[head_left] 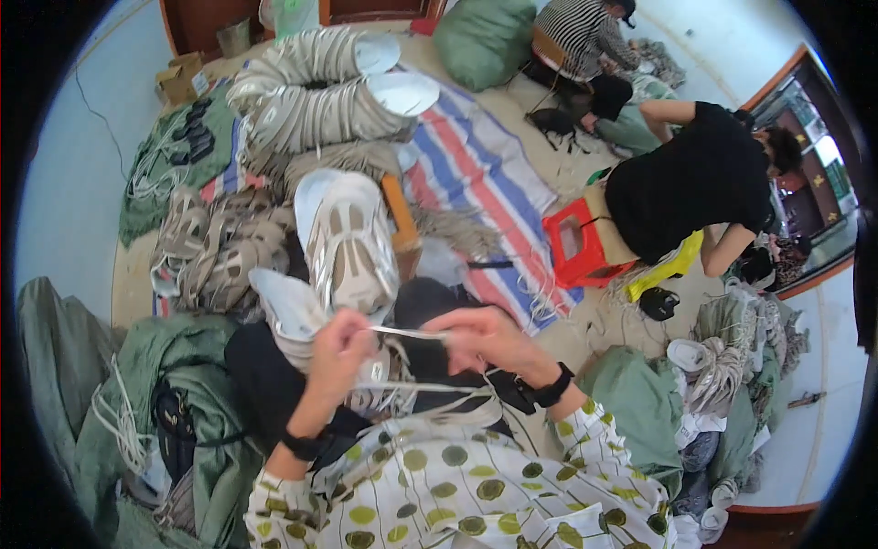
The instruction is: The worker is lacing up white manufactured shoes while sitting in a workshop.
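Note:
A white shoelace is stretched taut between my two hands above my lap. One end is pinched in the closed fingers of my left hand; the curled fingers of my right hand grip the other. More pale lace loops below, across my lap. Just beyond my left hand, a beige and white shoe upper lies partly hidden by that hand. Farther off stands a stack of similar shoe uppers, sole side hidden.
Long rows of nested uppers lie on a striped sheet, beside a heap of uppers. Green sacks flank me. At the right, a person in black sits near a red stool; another person sits farther back.

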`<state>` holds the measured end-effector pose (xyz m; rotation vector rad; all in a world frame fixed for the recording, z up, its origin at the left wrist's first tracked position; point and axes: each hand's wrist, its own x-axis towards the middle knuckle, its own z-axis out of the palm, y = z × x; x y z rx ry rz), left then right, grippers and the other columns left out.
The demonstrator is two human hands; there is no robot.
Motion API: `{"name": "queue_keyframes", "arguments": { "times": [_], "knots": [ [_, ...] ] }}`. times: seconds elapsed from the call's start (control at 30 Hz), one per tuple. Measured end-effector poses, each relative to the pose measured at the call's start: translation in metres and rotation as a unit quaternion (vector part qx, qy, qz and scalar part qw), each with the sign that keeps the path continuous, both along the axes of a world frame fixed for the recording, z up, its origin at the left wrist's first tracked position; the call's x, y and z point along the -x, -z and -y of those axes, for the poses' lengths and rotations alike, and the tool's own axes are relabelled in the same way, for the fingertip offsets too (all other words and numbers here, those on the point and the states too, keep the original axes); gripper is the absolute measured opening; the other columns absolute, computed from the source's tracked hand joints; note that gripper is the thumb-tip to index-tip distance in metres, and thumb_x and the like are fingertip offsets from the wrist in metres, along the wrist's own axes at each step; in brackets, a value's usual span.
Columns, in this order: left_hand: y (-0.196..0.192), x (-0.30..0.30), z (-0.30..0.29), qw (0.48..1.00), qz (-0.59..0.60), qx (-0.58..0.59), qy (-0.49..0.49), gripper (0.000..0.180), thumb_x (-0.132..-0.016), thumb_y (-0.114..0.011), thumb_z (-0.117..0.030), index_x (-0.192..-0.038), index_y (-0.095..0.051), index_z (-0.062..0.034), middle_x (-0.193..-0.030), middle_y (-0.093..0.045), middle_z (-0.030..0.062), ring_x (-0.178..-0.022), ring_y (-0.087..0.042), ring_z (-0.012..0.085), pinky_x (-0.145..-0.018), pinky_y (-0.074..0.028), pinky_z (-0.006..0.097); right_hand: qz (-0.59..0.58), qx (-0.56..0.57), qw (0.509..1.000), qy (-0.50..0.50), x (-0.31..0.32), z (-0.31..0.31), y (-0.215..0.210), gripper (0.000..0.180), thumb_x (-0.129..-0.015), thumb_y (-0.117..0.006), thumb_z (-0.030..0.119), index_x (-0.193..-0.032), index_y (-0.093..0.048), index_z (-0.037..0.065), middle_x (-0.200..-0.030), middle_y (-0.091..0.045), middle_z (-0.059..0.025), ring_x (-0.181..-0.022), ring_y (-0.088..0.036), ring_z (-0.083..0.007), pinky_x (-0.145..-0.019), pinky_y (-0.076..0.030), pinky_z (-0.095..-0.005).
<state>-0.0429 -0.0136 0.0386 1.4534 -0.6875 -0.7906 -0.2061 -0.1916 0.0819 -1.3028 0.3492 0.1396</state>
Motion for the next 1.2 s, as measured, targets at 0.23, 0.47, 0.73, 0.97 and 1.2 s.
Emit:
{"name": "queue_keyframes", "arguments": {
  "times": [0.23, 0.47, 0.73, 0.97, 1.2],
  "knots": [
    [-0.027, -0.056, -0.067, 0.944, -0.305, 0.106, -0.074, 0.007, -0.085, -0.05, -0.009, -0.092, -0.049, -0.0066, -0.059, -0.043, -0.0031, -0.043, -0.03, 0.0024, -0.038, -0.022, 0.017, 0.264, -0.37, 0.844, 0.285, 0.061, 0.103, 0.022, 0.019, -0.085, -0.048, 0.006, -0.102, -0.051, 0.0, -0.081, -0.057, -0.0047, -0.061, -0.051, -0.0104, -0.064, -0.046, -0.0243],
    [-0.021, -0.066, -0.116, 0.902, -0.371, 0.192, -0.112, 0.011, -0.088, -0.048, -0.014, -0.095, -0.046, -0.0068, -0.062, -0.043, -0.0013, -0.044, -0.031, 0.004, -0.038, -0.025, 0.017, 0.296, -0.342, 0.776, 0.439, 0.111, 0.195, 0.1, 0.017, -0.084, -0.049, 0.001, -0.1, -0.051, -0.004, -0.091, -0.056, -0.0096, -0.079, -0.056, -0.0176, -0.076, -0.048, -0.0279],
    [-0.017, -0.077, -0.173, 0.865, -0.382, 0.241, -0.221, 0.016, -0.089, -0.044, -0.01, -0.103, -0.046, -0.0039, -0.068, -0.044, 0.0011, -0.051, -0.034, 0.0061, -0.046, -0.03, 0.019, 0.209, -0.236, 0.675, 0.667, 0.153, 0.207, 0.116, 0.037, -0.085, -0.038, -0.007, -0.122, -0.039, -0.006, -0.128, -0.042, -0.017, -0.115, -0.045, -0.0252, -0.101, -0.035, -0.0398],
    [-0.035, -0.056, -0.129, 0.97, -0.237, 0.011, -0.063, 0.01, -0.084, -0.049, -0.011, -0.092, -0.047, -0.0061, -0.062, -0.044, -0.0039, -0.047, -0.03, 0.0027, -0.045, -0.025, 0.017, 0.101, -0.073, 0.938, 0.324, 0.072, 0.162, 0.138, 0.024, -0.087, -0.052, 0.014, -0.107, -0.054, 0.0, -0.094, -0.058, -0.0035, -0.085, -0.056, -0.0107, -0.08, -0.047, -0.032],
    [-0.164, -0.044, -0.021, 0.948, -0.118, 0.259, 0.141, 0.016, -0.083, -0.053, -0.016, -0.092, -0.048, -0.0039, -0.062, -0.05, -0.0003, -0.041, -0.036, 0.0013, -0.038, -0.025, 0.014, 0.045, 0.07, 0.983, 0.164, -0.081, 0.065, 0.065, 0.017, -0.088, -0.051, 0.018, -0.096, -0.058, 0.004, -0.074, -0.055, -0.0003, -0.057, -0.052, -0.0081, -0.058, -0.048, -0.0228]
  ]
}}
